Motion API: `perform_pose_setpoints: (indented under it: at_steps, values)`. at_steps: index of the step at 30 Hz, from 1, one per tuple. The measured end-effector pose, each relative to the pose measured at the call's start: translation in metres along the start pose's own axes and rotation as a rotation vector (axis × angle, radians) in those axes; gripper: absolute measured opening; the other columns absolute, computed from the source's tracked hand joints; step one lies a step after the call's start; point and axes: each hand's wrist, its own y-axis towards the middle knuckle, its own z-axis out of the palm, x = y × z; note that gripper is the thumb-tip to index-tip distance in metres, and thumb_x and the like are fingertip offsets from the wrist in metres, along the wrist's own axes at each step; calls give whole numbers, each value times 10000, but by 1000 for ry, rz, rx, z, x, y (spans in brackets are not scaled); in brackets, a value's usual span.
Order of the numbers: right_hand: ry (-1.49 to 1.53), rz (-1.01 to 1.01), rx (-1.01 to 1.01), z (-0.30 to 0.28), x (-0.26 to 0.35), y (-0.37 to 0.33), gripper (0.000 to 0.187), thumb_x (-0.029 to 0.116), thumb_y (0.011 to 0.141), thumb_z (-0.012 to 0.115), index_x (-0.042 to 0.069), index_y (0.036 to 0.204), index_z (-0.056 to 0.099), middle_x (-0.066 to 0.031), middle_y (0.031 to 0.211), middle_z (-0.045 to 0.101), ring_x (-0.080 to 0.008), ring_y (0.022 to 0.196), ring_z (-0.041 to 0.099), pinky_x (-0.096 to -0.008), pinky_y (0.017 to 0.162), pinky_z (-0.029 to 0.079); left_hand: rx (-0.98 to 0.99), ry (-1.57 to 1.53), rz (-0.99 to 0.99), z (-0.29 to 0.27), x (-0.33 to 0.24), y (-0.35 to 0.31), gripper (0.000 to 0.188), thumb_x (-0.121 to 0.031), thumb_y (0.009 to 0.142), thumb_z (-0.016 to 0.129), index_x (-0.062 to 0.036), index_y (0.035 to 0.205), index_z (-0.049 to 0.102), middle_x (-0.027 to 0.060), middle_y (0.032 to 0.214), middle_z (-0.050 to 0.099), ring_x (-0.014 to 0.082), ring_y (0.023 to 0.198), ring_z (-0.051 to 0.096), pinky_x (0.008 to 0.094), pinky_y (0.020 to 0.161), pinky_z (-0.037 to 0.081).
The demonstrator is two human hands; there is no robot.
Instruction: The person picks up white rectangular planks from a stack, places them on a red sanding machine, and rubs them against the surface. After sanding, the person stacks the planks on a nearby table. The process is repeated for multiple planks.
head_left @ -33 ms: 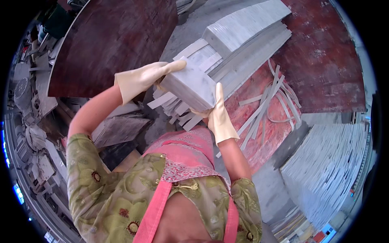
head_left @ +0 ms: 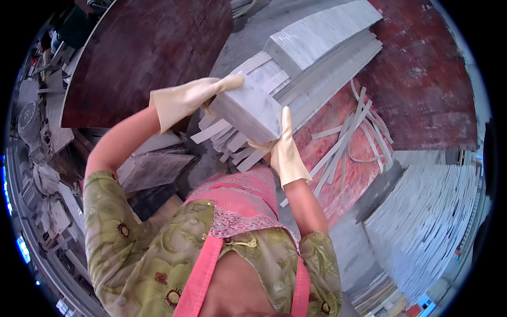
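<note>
Crowding the far left, grey scrap (head_left: pixel 55 216) lies in a jumble, with a perforated piece (head_left: pixel 27 115) among it. Nearer the person, flat slabs (head_left: pixel 156 171) sit in an untidy pile, and above them a dark red board (head_left: pixel 142 58) fills the upper left. Out of a green sleeve (head_left: pixel 108 206) the left arm bends inward; the left hand (head_left: pixel 198 95), in a cream glove, grips the left end of the block (head_left: pixel 248 105), thumb laid over the top edge, the other fingers mostly hidden from me. Short strips (head_left: pixel 212 132) poke out in a heap by the block's near side, just beyond the pink apron (head_left: pixel 232 193). The block, pale grey, is tilted between the 2 hands in front of the person, faint lines along its near side; I can't tell whether it touches anything below. Past it, 2 pale bands (head_left: pixel 276 81) lie near a long grey-white stack (head_left: pixel 325 34) that runs to the upper right. The right hand (head_left: pixel 288 150), gloved alike, clasps the block's right end, thumb upright against it, fingers tucked under. Further right, loose strips (head_left: pixel 345 138) lie crossed and curled on a red slab (head_left: pixel 338 203). A second board (head_left: pixel 422 79), also dark red, spreads behind, and pale sheets (head_left: pixel 422 227) are stacked at the lower right.
</note>
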Motion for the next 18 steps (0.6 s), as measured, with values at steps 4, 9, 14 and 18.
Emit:
perform_pose_setpoints:
  at_steps: [4, 9, 14, 18]
  values:
    - [-4, 78, -11, -5, 35, 33, 976, 835, 967, 339, 28, 1501, 469, -213, 1339, 628, -372, 1077, 693, -521, 872, 623, 50, 145, -144, -7, -68, 30, 855, -810, 946, 454, -25, 1159, 719, 52, 832, 619, 131, 706, 533, 272, 646, 409]
    - [153, 319, -21, -25, 59, 91, 1117, 912, 899, 323, -10, 1522, 417, -279, 1375, 579, -470, 1030, 695, -601, 878, 607, 82, 258, -291, -28, -89, 103, 698, -710, 1035, 384, -153, 1315, 698, 33, 868, 664, 112, 699, 567, 252, 668, 463]
    - [260, 512, -30, -42, 81, 123, 1156, 928, 883, 329, -47, 1498, 427, -368, 1332, 575, -523, 991, 704, -620, 846, 610, 94, 364, -404, -28, -115, 156, 671, -693, 1039, 393, -159, 1238, 747, 60, 966, 750, 117, 676, 671, 193, 657, 523]
    - [319, 678, -125, -43, 90, 135, 1214, 928, 896, 288, -154, 1425, 439, -378, 1135, 665, -517, 920, 723, -568, 855, 619, -22, 561, -588, -32, -111, 193, 740, -731, 1011, 405, -107, 1101, 792, 66, 873, 751, 121, 643, 708, 176, 692, 557]
